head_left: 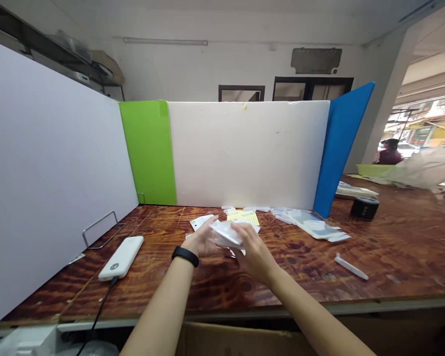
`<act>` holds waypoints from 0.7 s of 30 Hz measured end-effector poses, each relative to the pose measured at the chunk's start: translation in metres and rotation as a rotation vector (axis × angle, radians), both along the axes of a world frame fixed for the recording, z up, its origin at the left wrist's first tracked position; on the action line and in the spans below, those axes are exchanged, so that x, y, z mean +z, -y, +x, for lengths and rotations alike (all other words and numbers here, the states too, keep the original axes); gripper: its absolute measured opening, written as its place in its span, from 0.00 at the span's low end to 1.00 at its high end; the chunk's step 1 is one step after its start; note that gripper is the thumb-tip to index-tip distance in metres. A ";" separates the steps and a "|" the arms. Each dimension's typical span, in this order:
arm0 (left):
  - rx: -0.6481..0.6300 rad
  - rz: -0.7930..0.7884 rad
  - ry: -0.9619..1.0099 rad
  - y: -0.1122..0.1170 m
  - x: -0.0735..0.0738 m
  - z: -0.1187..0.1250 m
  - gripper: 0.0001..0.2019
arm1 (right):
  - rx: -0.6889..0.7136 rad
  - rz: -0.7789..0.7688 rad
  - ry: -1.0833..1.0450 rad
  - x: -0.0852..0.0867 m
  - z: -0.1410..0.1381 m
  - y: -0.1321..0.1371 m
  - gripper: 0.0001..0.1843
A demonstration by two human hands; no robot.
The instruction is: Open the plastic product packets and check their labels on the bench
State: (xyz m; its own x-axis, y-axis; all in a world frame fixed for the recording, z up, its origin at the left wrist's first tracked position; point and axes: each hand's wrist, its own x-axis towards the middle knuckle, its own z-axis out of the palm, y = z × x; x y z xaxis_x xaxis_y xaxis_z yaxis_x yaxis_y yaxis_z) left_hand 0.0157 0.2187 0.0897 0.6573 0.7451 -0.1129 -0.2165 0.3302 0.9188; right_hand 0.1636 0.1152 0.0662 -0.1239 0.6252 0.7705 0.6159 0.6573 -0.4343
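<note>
A flat white packet (227,232), with a shiny, slightly blurred surface, is held tilted above the wooden table between both hands. My left hand (202,242), with a black band on its wrist, grips the packet's left side. On its right side, the fingers of my right hand (254,249) close over the top and edge. Just beyond the hands lies a yellow sheet of small dots (249,216), partly covered. White printed paper (199,222) shows behind the left hand. What exactly the packet is, I cannot make out.
Clear plastic sleeves (315,225) lie at the right, nearer than the blue panel (343,148). A translucent plastic strip (351,267) rests in front of them. At the left are a white power bank (121,258) with a black cable and a wire stand (102,231).
</note>
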 end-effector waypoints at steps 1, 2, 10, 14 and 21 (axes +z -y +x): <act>-0.024 -0.032 -0.033 0.000 -0.002 -0.001 0.14 | 0.035 0.002 0.043 -0.002 -0.001 0.001 0.28; -0.043 -0.053 -0.066 0.000 -0.005 -0.001 0.14 | 0.064 -0.002 0.077 -0.005 -0.002 0.001 0.29; 0.024 0.030 -0.060 -0.001 -0.023 -0.001 0.14 | -0.021 -0.167 -0.030 -0.033 0.013 -0.017 0.32; 0.127 0.145 0.009 -0.009 -0.025 -0.004 0.14 | -0.078 -0.323 -0.271 -0.042 0.026 -0.032 0.32; 0.141 0.316 0.117 -0.001 -0.030 -0.005 0.15 | 0.043 -0.492 -0.449 -0.045 0.016 -0.036 0.54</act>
